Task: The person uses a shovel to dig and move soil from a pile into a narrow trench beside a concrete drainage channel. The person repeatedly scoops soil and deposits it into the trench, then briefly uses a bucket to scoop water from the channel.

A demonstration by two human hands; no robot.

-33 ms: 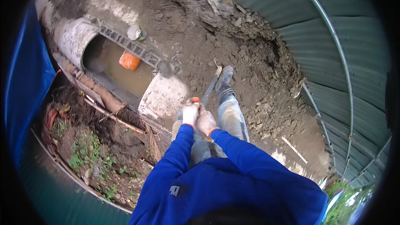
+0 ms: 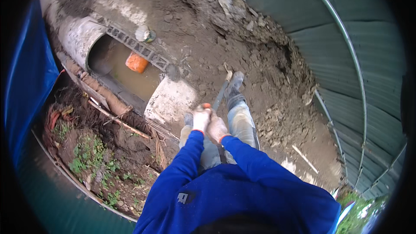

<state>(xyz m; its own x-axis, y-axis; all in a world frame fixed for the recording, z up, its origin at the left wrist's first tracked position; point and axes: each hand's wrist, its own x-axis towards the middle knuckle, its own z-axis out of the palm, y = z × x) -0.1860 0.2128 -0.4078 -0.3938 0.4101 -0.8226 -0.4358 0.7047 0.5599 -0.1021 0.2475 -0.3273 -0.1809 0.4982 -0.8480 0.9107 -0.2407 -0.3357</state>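
My left hand point(image 2: 200, 118) and my right hand point(image 2: 216, 128), both in pale gloves with red-orange cuffs, are held close together in front of my legs. Their fingers are closed round the upper end of a long grey-shafted tool point(image 2: 220, 97). An orange tip point(image 2: 206, 105) pokes out just beyond my fingers. From the hands the shaft slants forward to the soil beside my right boot point(image 2: 235, 81), ending in a pale, narrow part whose kind I cannot make out. Muddy jeans and boots show below my blue sleeves.
Left of my feet, a pale concrete slab point(image 2: 171, 99) borders a pit of muddy water point(image 2: 143, 83) holding an orange container point(image 2: 137, 62). Hollow blocks point(image 2: 138, 48) line its far edge. Loose soil point(image 2: 264, 86) lies right, before a green corrugated fence point(image 2: 368, 60). A stick point(image 2: 305, 158) lies nearby.
The view has shifted very slightly. My hands stay together on the tool, with the orange tip a touch further right.
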